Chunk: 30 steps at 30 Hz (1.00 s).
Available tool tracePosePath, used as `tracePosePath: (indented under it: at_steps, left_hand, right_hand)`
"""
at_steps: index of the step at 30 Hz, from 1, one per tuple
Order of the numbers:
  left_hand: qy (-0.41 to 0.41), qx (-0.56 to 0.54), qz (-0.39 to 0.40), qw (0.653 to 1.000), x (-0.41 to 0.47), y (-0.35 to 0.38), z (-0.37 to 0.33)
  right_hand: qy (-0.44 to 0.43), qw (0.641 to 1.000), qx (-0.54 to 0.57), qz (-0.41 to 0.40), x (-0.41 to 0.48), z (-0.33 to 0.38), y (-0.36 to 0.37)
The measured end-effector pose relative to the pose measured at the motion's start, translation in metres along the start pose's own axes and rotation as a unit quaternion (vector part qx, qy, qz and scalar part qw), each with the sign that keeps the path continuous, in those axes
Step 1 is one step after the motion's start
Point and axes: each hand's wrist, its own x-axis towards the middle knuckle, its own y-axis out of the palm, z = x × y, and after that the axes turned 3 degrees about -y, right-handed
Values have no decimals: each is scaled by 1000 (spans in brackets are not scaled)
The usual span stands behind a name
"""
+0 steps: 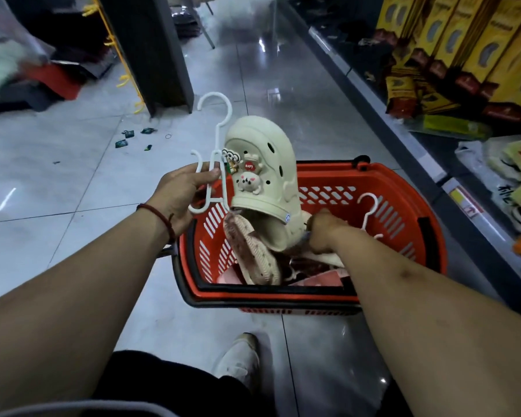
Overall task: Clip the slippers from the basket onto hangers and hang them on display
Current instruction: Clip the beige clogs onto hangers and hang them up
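- Blurred piles of goods (pixel 9 64) are being shown at the far left, beside a rack of yellow hooks (pixel 115 46) and a dark pillar (pixel 154 49).
- Small green scraps (pixel 130 138) are lying scattered on the tiled floor (pixel 57 176).
- A bunch of white hangers (pixel 220 127) is being grasped by the left hand (pixel 181 191), fingers and thumb curled round the stems, hooks pointing far. A red cord bracelet (pixel 160 215) is being worn on that wrist.
- A cream slipper (pixel 268 191) with bear charms is being held up above the red basket (pixel 403 188), toe pointing far, its left side touching the hangers.
- A pink slipper (pixel 253 257) is lying sole-up inside the basket, just under the cream one.
- The right hand (pixel 325 233) is being kept at the cream slipper's heel, its back turned to the camera. The fingers are hidden, so whether anything is being gripped cannot be told.
- A single hanger (pixel 369 209) is standing in the basket, just right of that hand.
- Yellow boxes (pixel 463 46) are being displayed on the shelves (pixel 418 121) at the right.
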Motion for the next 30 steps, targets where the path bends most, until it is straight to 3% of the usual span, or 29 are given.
tracePosePath:
  at_steps: [4,7,9,12,14,17,19,23,26,30]
  left_hand:
    - [-17,53,17,998,-11,5,4]
    - [-23,90,63,994,-25,19,4]
    - [-14,120,81,989,-33,30,1]
    - [4,124,102,987,-46,46,0]
    - [14,126,119,985,-50,54,3]
    - [40,187,146,971,-50,63,10]
    - [66,244,164,954,-49,70,13]
    - [170,356,144,908,-50,84,15]
    - [197,342,120,911,-48,93,14]
    - [172,341,170,908,-49,94,12]
  right_hand:
    - [-5,997,13,-81,-13,1,-7]
    - [-13,976,133,-172,-33,-3,-26]
    - [-82,958,158,-224,-45,-11,-38]
    - [-166,948,103,-250,-66,-26,-49]
    - [-200,945,25,-258,-75,-35,-53]
    - [-182,955,36,-230,-80,-46,-63]
    - [-190,956,-19,-221,-86,-45,-72]
    - [-225,942,-10,-248,-100,-45,-75]
    - [-210,945,-68,-243,-99,-53,-75]
    - [-204,947,-70,-236,-101,-58,-74]
